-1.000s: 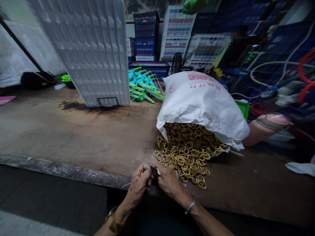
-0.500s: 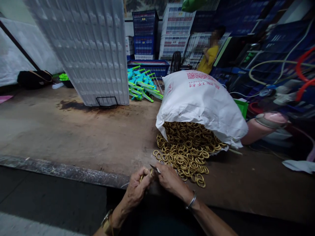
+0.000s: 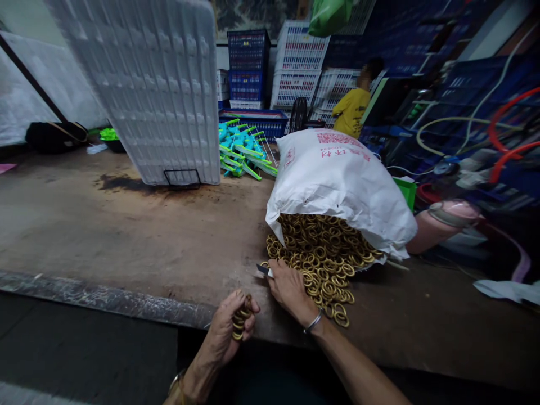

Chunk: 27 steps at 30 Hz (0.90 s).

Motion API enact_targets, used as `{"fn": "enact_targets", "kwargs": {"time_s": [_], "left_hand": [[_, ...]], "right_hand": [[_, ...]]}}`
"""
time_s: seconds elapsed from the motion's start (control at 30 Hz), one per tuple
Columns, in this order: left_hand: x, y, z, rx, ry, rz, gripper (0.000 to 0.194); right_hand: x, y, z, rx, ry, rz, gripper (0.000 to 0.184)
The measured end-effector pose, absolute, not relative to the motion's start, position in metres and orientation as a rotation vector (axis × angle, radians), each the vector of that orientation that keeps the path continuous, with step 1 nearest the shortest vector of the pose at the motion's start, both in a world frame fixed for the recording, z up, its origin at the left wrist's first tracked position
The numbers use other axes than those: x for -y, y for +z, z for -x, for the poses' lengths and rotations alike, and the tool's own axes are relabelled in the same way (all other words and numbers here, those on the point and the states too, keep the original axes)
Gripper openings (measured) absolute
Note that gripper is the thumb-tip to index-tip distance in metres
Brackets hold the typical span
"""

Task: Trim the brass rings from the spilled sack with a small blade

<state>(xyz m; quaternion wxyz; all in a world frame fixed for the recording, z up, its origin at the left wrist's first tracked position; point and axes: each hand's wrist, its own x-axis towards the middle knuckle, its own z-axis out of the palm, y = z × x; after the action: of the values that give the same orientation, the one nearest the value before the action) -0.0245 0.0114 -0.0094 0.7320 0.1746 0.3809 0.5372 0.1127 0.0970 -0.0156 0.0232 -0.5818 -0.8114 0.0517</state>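
Note:
A heap of gold-coloured rings (image 3: 324,256) spills from the open mouth of a white sack (image 3: 337,180) lying on the brown worktable (image 3: 126,236). My left hand (image 3: 228,329) is closed round a stack of rings (image 3: 239,322) near the table's front edge. My right hand (image 3: 289,289) rests at the near edge of the heap, pinching a small blade-like tool (image 3: 265,270) that points left.
A tall white ribbed panel (image 3: 156,84) stands at the back of the table, with blue and green plastic parts (image 3: 242,149) beside it. Stacked blue and white crates (image 3: 291,67) fill the background. A person in a yellow shirt (image 3: 352,109) stands there. Hoses (image 3: 485,129) lie at right.
My hands have come apart. The right hand has moved forward to the heap with the tool, and the left hand has drawn back with its stack of rings.

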Motion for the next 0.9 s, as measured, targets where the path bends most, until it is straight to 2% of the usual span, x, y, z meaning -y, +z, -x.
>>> {"fn": "enact_targets", "kwargs": {"time_s": [0.23,0.37,0.47,0.53,0.9], "left_hand": [[-0.013,-0.014,0.027,-0.781,1.188,-0.321,0.018],[-0.017,-0.016,0.028,-0.743,1.168,-0.233,0.019],[-0.021,-0.018,0.026,-0.754,1.199,-0.154,0.016],[-0.023,-0.018,0.023,-0.798,1.244,-0.155,0.016],[-0.026,-0.024,0.005,-1.127,1.276,-0.517,0.03]], "right_hand": [[-0.097,-0.013,-0.116,2.484,0.273,1.717,0.017],[-0.098,-0.015,-0.121,2.27,0.607,1.532,0.014],[-0.095,-0.019,-0.12,1.988,0.989,1.422,0.028],[-0.092,-0.019,-0.118,1.844,1.16,1.362,0.03],[-0.071,-0.014,-0.103,1.677,1.443,1.223,0.043]]}}
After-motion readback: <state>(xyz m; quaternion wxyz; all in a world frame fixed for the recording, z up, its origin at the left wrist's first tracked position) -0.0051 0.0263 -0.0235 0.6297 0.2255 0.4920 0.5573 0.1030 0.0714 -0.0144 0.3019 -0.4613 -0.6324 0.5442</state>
